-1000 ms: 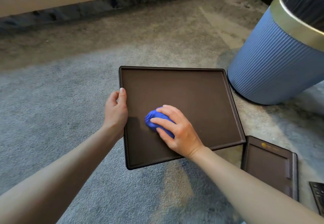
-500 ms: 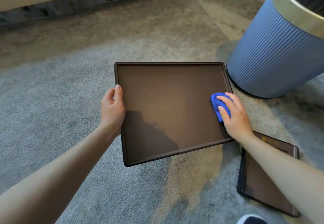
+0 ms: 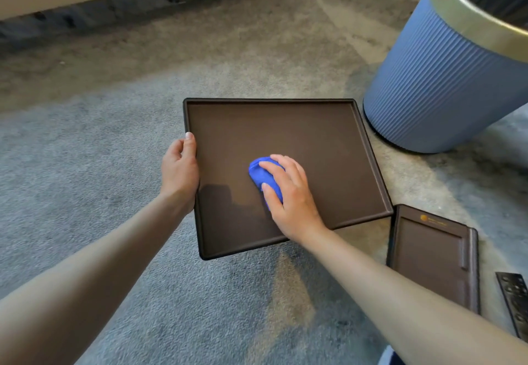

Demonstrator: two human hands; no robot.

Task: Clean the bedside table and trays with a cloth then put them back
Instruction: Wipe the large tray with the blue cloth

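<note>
The large brown tray [image 3: 300, 136] is held above the grey carpet [image 3: 85, 179], holding only the blue cloth [image 3: 261, 174]. The right hand [image 3: 288, 196] presses the bunched cloth near the tray's middle, fingers curled over it. The left hand [image 3: 180, 170] clamps the tray's left rim. A smaller brown tray [image 3: 428, 259] lies on the carpet to the right, near a ribbed blue wastebasket [image 3: 445, 84] lined with a dark bag.

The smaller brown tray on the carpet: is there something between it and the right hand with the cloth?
Nothing visible stands between. The smaller tray lies open on the carpet, right of the big tray. The right hand presses the blue cloth there.
</note>
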